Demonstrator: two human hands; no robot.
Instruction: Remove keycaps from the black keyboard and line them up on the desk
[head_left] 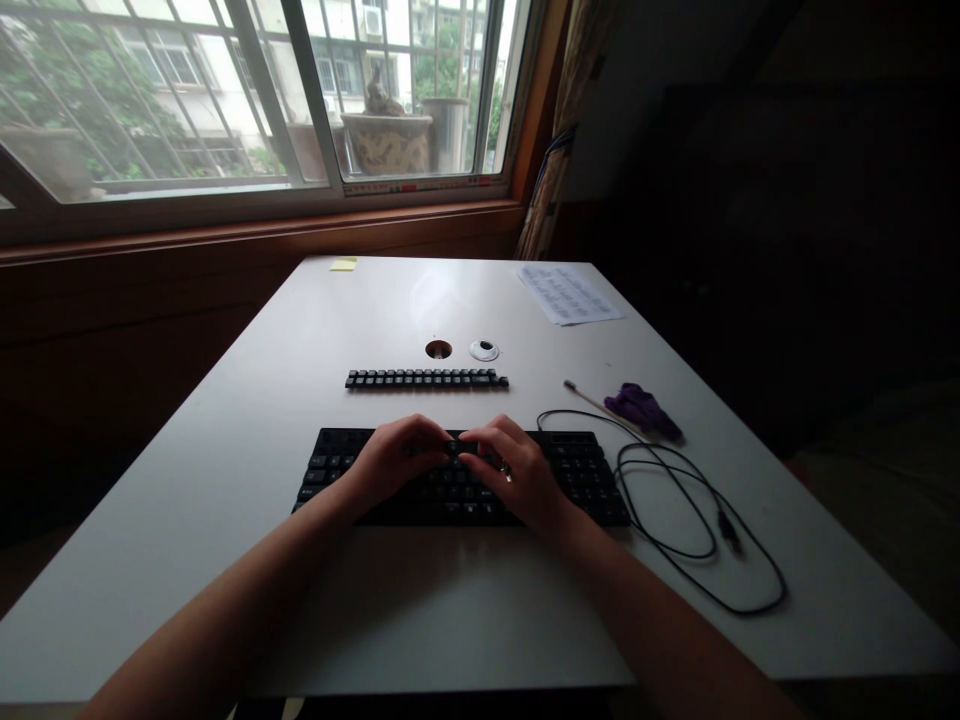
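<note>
A black keyboard (592, 475) lies on the white table (225, 480) in front of me. Both hands rest over its middle. My left hand (394, 462) has its fingers curled and pinched toward the centre of the top rows. My right hand (517, 470), with a ring on one finger, meets it there, and between the fingertips of both sits a small black keycap (454, 447). A row of removed black keycaps (426, 379) lies lined up on the table just beyond the keyboard.
The keyboard's black cable (675, 510) loops on the table at the right. A purple cloth (642, 408) and a thin stick (592, 397) lie right of the keycap row. A cable hole (439, 349), its cap (484, 350), a printed sheet (568, 294) and a yellow note (343, 265) lie farther back, below a window.
</note>
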